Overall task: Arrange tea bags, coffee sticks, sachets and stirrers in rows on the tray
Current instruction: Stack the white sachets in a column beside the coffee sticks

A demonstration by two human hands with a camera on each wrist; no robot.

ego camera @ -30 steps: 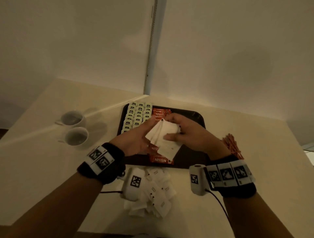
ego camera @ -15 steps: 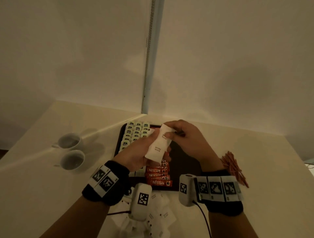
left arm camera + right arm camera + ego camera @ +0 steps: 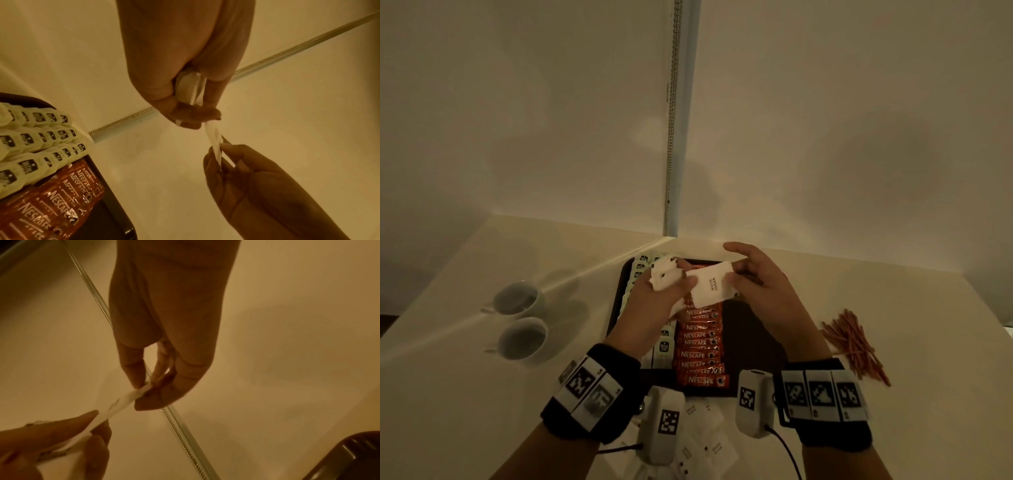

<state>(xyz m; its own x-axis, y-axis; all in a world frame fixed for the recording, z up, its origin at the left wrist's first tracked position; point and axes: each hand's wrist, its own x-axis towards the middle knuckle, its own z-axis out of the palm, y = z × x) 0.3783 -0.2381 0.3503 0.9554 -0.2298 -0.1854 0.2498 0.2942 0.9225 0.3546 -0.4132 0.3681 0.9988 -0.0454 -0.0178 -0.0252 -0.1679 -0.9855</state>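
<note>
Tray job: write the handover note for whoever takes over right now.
Left hand: grip on a bunch of white paper sugar sachets, above the dark rectangular tray.
Right hand: pinches one white sachet from that bunch, also held by the left thumb.
Done: pale green tea bags and red Nescafe coffee sticks lie in rows on the tray.
Left: sachet row; loose white sachets lie before the tray, thin reddish-brown stirrers heaped on its right.
</note>
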